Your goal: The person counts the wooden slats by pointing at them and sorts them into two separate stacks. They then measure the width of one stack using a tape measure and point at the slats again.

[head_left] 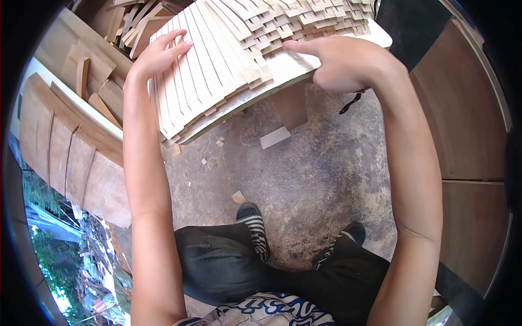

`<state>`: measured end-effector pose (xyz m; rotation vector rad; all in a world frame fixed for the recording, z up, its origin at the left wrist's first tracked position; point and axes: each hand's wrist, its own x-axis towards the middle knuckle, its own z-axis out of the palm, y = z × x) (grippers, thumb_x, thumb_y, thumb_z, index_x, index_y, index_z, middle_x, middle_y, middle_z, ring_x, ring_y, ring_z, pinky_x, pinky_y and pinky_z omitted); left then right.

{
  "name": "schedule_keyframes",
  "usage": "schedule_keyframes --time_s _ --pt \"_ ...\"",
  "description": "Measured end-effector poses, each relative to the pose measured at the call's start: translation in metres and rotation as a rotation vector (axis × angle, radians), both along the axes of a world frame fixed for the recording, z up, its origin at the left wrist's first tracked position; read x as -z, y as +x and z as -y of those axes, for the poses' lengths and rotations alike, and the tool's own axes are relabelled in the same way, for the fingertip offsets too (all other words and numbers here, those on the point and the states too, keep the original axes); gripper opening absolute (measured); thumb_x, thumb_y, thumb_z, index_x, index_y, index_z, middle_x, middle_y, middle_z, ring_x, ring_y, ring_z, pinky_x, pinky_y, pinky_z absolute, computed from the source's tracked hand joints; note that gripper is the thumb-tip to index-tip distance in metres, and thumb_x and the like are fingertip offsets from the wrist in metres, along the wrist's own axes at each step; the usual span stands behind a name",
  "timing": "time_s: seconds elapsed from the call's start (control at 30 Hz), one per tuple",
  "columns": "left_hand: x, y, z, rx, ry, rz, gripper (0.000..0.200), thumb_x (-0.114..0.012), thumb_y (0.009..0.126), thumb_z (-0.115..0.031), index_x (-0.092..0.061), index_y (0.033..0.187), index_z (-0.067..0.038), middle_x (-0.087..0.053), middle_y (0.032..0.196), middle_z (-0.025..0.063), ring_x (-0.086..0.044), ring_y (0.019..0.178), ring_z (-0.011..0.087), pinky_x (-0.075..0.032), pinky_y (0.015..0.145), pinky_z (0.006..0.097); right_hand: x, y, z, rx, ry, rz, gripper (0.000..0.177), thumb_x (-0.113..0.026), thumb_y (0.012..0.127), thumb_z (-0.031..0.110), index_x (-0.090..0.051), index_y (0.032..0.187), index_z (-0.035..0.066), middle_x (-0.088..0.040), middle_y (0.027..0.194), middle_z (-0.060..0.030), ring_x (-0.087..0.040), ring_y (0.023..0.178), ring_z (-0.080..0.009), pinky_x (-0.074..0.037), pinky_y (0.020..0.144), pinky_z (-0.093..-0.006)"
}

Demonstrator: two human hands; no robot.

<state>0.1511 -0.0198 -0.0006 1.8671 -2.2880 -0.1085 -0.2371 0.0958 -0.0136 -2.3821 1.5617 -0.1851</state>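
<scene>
Thin pale wooden strips (197,65) lie side by side on the white-topped table (296,70). My left hand (159,57) rests at the left side of these strips, its finger and thumb apart on the wood. Further right, the strips (304,24) form a stepped, staggered pattern of short ends. My right hand (348,64) is at the table's near edge, one finger stretched left to touch the strip ends. Its other fingers are partly hidden behind the hand.
Wood offcuts (147,27) are piled at the back left. A curved wooden panel (60,136) stands on the left, and brown boards (459,103) on the right. Below the table, a pale scrap piece (275,138) lies on the stained concrete floor (326,174).
</scene>
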Motion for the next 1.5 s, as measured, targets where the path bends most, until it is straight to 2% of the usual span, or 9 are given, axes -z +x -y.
schedule_keyframes --time_s 0.07,0.13,0.2,0.33,0.4,0.9,1.3,1.5 --pt "0.000 0.001 0.000 0.007 0.010 -0.006 0.078 -0.066 0.093 -0.064 -0.053 0.155 -0.021 -0.054 0.156 0.0175 -0.050 0.146 0.0333 -0.040 0.120 0.0443 -0.022 -0.005 -0.008 0.012 0.101 0.026 0.089 -0.051 0.073 -0.001 -0.049 0.159 0.021 -0.069 0.132 -0.0250 -0.070 0.116 -0.0378 -0.056 0.100 -0.0402" --pt "0.000 0.001 0.001 0.012 0.004 0.006 0.077 -0.066 0.092 -0.064 -0.054 0.155 -0.021 -0.054 0.156 0.0173 -0.050 0.146 0.0330 -0.040 0.120 0.0444 -0.021 -0.009 -0.007 0.004 0.061 0.020 0.090 -0.051 0.072 -0.001 -0.050 0.158 0.023 -0.069 0.132 -0.0251 -0.070 0.114 -0.0377 -0.055 0.100 -0.0394" --pt "0.000 0.001 0.001 -0.003 0.011 0.001 0.077 -0.066 0.092 -0.064 -0.054 0.155 -0.020 -0.054 0.157 0.0171 -0.050 0.146 0.0329 -0.040 0.120 0.0443 -0.010 -0.013 -0.001 -0.004 -0.090 0.055 0.078 -0.051 0.079 0.005 -0.056 0.154 0.021 -0.072 0.127 -0.0231 -0.072 0.113 -0.0357 -0.057 0.098 -0.0414" --pt "0.000 0.000 0.000 -0.012 0.005 0.002 0.078 -0.067 0.092 -0.064 -0.054 0.155 -0.019 -0.053 0.157 0.0167 -0.050 0.147 0.0326 -0.039 0.120 0.0441 -0.008 -0.010 0.001 -0.042 -0.099 0.053 0.077 -0.052 0.079 0.005 -0.056 0.154 0.021 -0.072 0.126 -0.0243 -0.072 0.113 -0.0362 -0.056 0.100 -0.0418" --pt "-0.001 0.001 0.003 0.004 0.021 -0.003 0.078 -0.067 0.092 -0.064 -0.054 0.155 -0.019 -0.053 0.158 0.0167 -0.049 0.147 0.0325 -0.039 0.121 0.0441 -0.013 -0.008 0.000 -0.012 -0.025 0.035 0.089 -0.051 0.073 0.000 -0.049 0.159 0.022 -0.070 0.130 -0.0259 -0.070 0.115 -0.0390 -0.055 0.101 -0.0424" --pt "0.001 0.003 0.003 0.012 0.019 0.000 0.080 -0.066 0.092 -0.066 -0.054 0.155 -0.019 -0.052 0.158 0.0177 -0.047 0.149 0.0332 -0.038 0.121 0.0452 0.004 0.001 0.009 -0.020 -0.173 0.095 0.089 -0.054 0.075 0.004 -0.043 0.162 0.019 -0.070 0.121 -0.0318 -0.071 0.109 -0.0430 -0.055 0.098 -0.0459" --pt "-0.003 -0.005 -0.004 -0.019 0.028 -0.022 0.081 -0.067 0.091 -0.067 -0.055 0.154 -0.018 -0.052 0.159 0.0167 -0.048 0.148 0.0327 -0.039 0.121 0.0446 0.003 0.006 0.011 -0.005 -0.225 0.108 0.091 -0.052 0.074 0.005 -0.039 0.163 0.017 -0.071 0.122 -0.0304 -0.070 0.111 -0.0430 -0.054 0.102 -0.0471" --pt "-0.004 -0.006 -0.004 -0.035 0.043 -0.035 0.081 -0.067 0.091 -0.066 -0.055 0.154 -0.017 -0.052 0.158 0.0169 -0.049 0.147 0.0325 -0.039 0.121 0.0438 -0.008 0.007 0.008 0.004 -0.139 0.059 0.091 -0.052 0.074 0.005 -0.039 0.163 0.017 -0.069 0.125 -0.0305 -0.069 0.112 -0.0427 -0.055 0.101 -0.0471"
